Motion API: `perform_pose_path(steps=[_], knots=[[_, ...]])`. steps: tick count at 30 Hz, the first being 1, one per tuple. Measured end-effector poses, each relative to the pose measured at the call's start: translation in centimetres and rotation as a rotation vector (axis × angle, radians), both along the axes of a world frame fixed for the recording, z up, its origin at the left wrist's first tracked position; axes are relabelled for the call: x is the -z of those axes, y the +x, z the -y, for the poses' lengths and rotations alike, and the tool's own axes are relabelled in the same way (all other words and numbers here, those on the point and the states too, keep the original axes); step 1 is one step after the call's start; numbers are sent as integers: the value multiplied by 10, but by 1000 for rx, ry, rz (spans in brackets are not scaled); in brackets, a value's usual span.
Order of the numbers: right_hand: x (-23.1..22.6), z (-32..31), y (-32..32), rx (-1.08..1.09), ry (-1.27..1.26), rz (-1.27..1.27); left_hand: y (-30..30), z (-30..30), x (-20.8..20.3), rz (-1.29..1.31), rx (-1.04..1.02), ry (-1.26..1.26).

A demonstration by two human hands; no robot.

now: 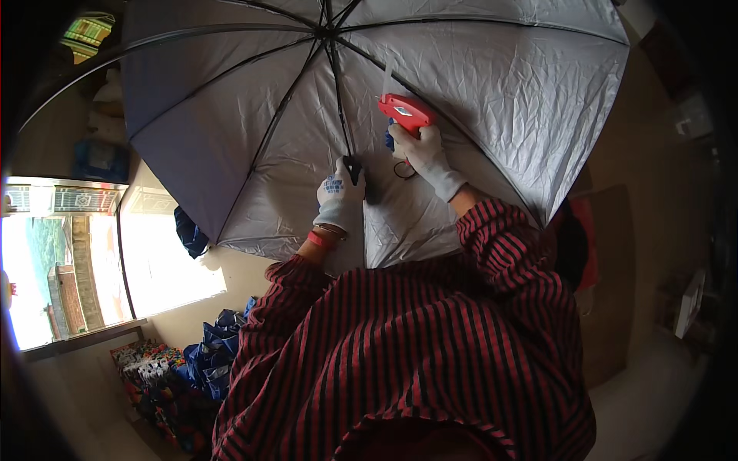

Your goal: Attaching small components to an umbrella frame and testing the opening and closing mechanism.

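An open umbrella [300, 100] with a silver-grey inner side and dark ribs spreads in front of me. My left hand [340, 196], in a white glove, is closed on the black umbrella handle [353, 167] at the lower end of the shaft. To its right, my right hand [424, 160], also gloved, grips a red tagging gun [407, 114] with a blue trigger part. A pale, clear strip stands up from the gun's top. The gun's nose points left, apart from the handle. Below my right fingers is a dark ring [403, 170]; what it belongs to is unclear.
Bright window light [84, 261] comes in at the left. Bunched navy fabric [215, 353] and a colourful patterned pile [157, 388] lie at the lower left. Another navy bundle [190, 233] shows beside the canopy edge. Something red [586, 238] lies by my right elbow.
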State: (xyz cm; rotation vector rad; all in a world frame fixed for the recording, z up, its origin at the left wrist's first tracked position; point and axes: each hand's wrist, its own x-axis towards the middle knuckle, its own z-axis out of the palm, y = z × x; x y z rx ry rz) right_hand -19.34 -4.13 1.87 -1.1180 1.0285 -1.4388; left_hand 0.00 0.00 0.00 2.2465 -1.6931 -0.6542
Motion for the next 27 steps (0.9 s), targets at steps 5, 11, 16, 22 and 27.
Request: perform_pose_path(steps=[5, 11, 16, 22, 27], knots=[[-12, 3, 50, 0, 189, -101, 9, 31, -48, 135, 123, -308], [-31, -5, 85, -39, 374, -8, 25, 60, -56, 14, 64, -188], [-9, -1, 82, -57, 279, -65, 22, 65, -49, -67, 31, -177], [-7, -3, 78, -99, 247, -132, 20, 62, -52, -66, 33, -187], [-9, 0, 75, -92, 189, -153, 20, 64, -47, -17, 51, -281]])
